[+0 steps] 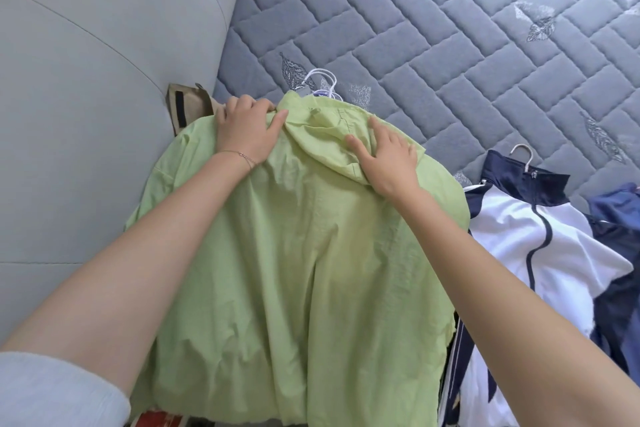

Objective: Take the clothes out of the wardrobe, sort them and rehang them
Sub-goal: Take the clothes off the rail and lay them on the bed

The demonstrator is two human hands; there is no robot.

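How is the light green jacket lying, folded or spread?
Spread out: the light green hooded jacket lies flat, its whole back facing up.

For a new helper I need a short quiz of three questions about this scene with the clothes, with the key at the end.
1. True or false: the left hand and the right hand both touch the green jacket.
2. Which garment lies to the right of the green jacket? A. yellow dress; B. navy and white track jacket; C. pink sweater.
3. Fill in: the clothes lie on a grey quilted ____.
Key: 1 true; 2 B; 3 mattress.
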